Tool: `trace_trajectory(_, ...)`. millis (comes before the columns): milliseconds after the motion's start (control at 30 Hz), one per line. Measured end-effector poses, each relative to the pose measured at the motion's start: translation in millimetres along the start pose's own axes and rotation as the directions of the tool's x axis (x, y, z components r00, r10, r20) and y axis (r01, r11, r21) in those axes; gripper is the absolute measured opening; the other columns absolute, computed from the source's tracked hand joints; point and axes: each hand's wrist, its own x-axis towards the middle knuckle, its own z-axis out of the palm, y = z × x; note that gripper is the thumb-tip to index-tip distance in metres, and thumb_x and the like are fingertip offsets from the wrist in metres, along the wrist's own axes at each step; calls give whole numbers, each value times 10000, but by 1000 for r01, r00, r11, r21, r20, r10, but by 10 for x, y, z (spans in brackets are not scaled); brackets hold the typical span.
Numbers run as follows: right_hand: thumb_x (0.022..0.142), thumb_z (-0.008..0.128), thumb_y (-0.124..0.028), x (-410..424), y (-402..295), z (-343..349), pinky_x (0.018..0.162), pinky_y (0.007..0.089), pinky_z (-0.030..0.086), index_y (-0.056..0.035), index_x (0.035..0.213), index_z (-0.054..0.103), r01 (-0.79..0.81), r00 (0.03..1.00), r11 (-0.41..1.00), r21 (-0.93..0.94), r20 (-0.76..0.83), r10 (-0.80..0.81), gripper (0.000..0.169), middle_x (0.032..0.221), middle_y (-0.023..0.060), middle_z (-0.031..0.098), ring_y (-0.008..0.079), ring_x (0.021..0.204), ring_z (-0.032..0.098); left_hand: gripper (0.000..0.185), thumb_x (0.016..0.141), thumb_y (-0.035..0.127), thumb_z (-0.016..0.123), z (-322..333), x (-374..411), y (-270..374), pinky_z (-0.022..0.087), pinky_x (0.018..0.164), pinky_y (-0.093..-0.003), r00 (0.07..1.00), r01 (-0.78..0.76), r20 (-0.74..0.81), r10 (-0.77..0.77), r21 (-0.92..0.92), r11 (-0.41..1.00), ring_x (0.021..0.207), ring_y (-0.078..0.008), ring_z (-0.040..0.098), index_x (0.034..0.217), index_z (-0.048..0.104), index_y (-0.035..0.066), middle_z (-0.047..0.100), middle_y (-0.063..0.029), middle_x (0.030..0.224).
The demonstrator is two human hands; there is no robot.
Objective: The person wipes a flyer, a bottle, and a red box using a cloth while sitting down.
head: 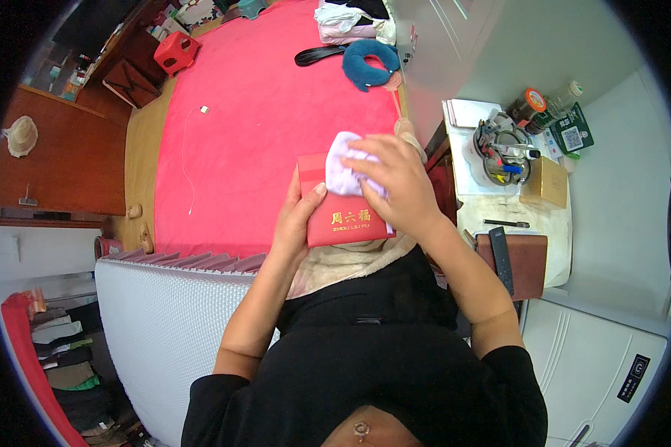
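Note:
My left hand (300, 212) grips the left edge of a red case or packet (324, 220) that bears gold writing, its thumb lying on the top face. Against the upper right part of that red case, my right hand (394, 181) presses a bunched lavender cloth (342, 167), fingers spread over it. A narrow strip of lavender shows below the right hand at the case's right edge. Both hands are above my lap, where a beige fleece blanket (335, 271) lies. The underside of the red case is hidden.
On the right, a desk (556, 246) holds a pen organizer (500, 153), a gold box (543, 183), jars, a brown notebook (528, 265) and a black remote control (500, 260). Ahead, a blue neck pillow (355, 64) and folded clothes (349, 28) rest by a red floor covering (229, 151).

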Motion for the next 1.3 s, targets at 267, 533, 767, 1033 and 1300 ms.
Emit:
trace_trajectory(267, 731, 714, -23, -390, -417, 97, 992, 438, 454, -83, 1168, 680, 93, 991, 994, 55, 92, -97, 442, 1295, 88, 623, 324, 1219, 550, 687, 977, 183, 609, -90, -35, -98, 475, 1017, -347, 999, -34, 15, 34, -49, 998, 1249, -211, 535, 1560, 265, 71, 501, -138, 1419)
trace_trajectory(533, 768, 689, -65, -123, -47, -82, 987, 436, 423, -145, 1127, 711, 23, 1000, 997, -67, 2, -22, 369, 1251, 23, 649, 309, 1120, 535, 672, 977, 201, 612, -7, 2, 6, 474, 1023, -349, 999, -1, 50, 2, -23, 1000, 1247, -213, 542, 1549, 287, 64, 518, -141, 1399)
trace_trajectory(767, 735, 691, -48, -446, -322, 59, 965, 415, 432, -137, 1122, 709, 83, 997, 995, -46, 11, -83, 397, 1256, 25, 647, 288, 1094, 547, 710, 948, 196, 654, -127, -16, -16, 470, 1036, -364, 999, 3, 40, -2, -33, 999, 1243, -223, 550, 1540, 293, 48, 528, -142, 1384)
trace_trajectory(1033, 764, 666, 10, -460, -50, -224, 980, 387, 434, -71, 1132, 717, -204, 911, 939, 277, -296, 286, 380, 1205, 92, 656, 302, 1076, 577, 940, 886, 177, 703, 17, -31, 233, 378, 1120, -404, 937, -346, 109, 332, 152, 926, 1347, -270, 455, 1594, 98, 51, 403, -180, 1488)
trace_trajectory(1300, 877, 618, -13, -201, -126, -487, 1002, 365, 451, 4, 1180, 669, -211, 883, 933, 292, -351, 310, 308, 1278, 144, 614, 266, 1160, 580, 1250, 678, 333, 830, -289, -106, -30, 353, 1121, -451, 865, -478, 206, 459, 619, 623, 1347, -349, 436, 1591, 34, 23, 393, -235, 1461)
